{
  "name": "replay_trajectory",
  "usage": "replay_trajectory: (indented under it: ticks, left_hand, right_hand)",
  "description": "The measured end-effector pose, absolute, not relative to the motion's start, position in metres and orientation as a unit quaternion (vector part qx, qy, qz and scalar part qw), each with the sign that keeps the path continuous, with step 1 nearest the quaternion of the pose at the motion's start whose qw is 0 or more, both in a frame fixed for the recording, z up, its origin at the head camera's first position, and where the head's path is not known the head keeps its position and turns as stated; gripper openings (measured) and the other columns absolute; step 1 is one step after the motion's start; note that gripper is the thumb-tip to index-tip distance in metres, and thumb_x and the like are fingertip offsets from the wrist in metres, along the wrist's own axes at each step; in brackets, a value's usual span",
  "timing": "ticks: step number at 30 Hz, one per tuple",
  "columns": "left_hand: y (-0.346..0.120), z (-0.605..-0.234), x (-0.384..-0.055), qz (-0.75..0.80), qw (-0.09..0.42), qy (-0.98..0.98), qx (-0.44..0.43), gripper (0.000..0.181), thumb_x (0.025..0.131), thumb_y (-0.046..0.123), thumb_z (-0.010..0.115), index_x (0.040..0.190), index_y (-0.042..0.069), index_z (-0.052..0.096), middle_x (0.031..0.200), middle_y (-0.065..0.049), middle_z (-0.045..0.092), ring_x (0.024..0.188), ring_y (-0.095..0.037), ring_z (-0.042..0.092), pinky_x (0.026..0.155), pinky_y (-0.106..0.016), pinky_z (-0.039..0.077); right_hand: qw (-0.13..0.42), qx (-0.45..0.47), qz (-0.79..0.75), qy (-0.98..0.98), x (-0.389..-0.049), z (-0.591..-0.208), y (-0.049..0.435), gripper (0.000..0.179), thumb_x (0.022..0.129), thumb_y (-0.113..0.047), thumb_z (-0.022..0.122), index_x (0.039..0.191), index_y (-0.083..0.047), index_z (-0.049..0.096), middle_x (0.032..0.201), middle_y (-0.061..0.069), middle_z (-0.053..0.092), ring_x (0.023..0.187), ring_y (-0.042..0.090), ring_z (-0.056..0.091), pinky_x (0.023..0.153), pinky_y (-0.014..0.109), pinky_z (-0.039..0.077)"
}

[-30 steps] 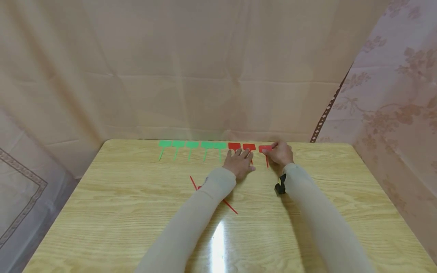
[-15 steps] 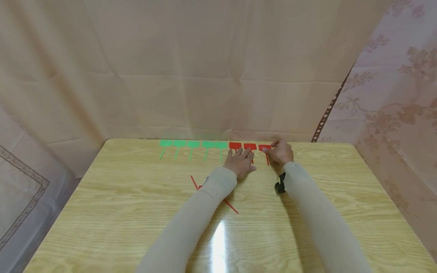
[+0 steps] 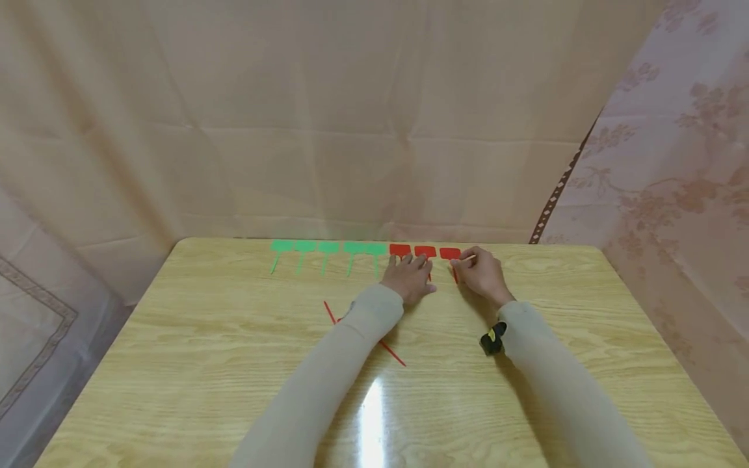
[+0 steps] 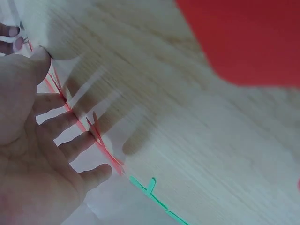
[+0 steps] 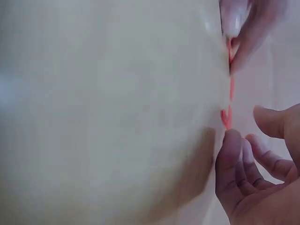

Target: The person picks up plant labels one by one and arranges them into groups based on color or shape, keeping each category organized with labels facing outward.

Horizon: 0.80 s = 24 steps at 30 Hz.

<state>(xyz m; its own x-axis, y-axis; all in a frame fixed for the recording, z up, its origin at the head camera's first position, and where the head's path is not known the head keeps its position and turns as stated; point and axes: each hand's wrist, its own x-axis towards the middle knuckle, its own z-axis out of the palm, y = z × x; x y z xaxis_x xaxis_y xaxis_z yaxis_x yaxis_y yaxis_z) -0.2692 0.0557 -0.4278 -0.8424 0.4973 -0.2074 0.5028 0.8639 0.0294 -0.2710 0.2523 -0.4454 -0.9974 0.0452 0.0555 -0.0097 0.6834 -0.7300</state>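
Note:
A row of T-shaped plastic plant labels lies along the table's far edge: several green labels (image 3: 329,247), then three red ones to their right. My left hand (image 3: 406,279) rests with spread, straight fingers over the stems of the first red label (image 3: 400,249) and the middle red label (image 3: 425,251). At the row's right end, the fingertips of my right hand (image 3: 484,278) are beside the last red label (image 3: 450,253), at its head's lower right. In the right wrist view, the thumb and forefinger of the right hand (image 5: 262,173) stand apart with nothing pinched between them.
Loose red labels lie partly hidden under my left forearm; a red stem (image 3: 393,353) pokes out on one side, another red stem (image 3: 330,312) on the other. One large red head (image 4: 258,42) fills the left wrist view's corner. A curtain (image 3: 351,130) hangs behind the table.
My right hand has let go of the last red label and drawn slightly back toward me, its wrist turning. That label now lies flat in the row. The left hand stays in place.

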Motion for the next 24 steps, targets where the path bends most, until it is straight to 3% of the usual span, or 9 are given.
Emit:
replay_trajectory:
  ticks: [6, 13, 24]
  left_hand:
    - [0.052, -0.428, -0.270, -0.007, 0.103, 0.958, 0.268, 0.067, 0.105, 0.055, 0.044, 0.160, 0.020, 0.033, 0.167, 0.001, 0.026, 0.151, -0.027, 0.027, 0.120, -0.056, 0.020]
    - [0.051, -0.425, -0.270, -0.003, 0.099, 0.958, 0.270, 0.066, 0.104, 0.054, 0.046, 0.160, 0.020, 0.034, 0.166, 0.001, 0.027, 0.151, -0.027, 0.028, 0.120, -0.057, 0.021]
    - [0.049, -0.422, -0.264, 0.004, 0.084, 0.956, 0.280, 0.067, 0.104, 0.054, 0.047, 0.158, 0.017, 0.035, 0.164, 0.001, 0.030, 0.149, -0.027, 0.030, 0.118, -0.059, 0.024]
  right_hand:
    - [0.017, 0.047, 0.380, -0.924, -0.236, -0.437, 0.246, 0.020, 0.097, -0.016, 0.071, 0.105, 0.001, 0.065, 0.088, 0.012, 0.069, 0.070, 0.018, 0.065, 0.060, 0.030, 0.052]
    - [-0.011, 0.123, 0.339, -0.933, -0.197, -0.428, 0.230, 0.008, 0.094, -0.010, 0.074, 0.096, -0.004, 0.069, 0.081, 0.002, 0.066, 0.069, 0.015, 0.061, 0.060, 0.030, 0.050]
    - [-0.047, 0.162, 0.311, -0.935, -0.164, -0.426, 0.214, 0.008, 0.091, -0.010, 0.076, 0.090, -0.011, 0.069, 0.075, -0.006, 0.061, 0.066, 0.009, 0.055, 0.060, 0.028, 0.047]
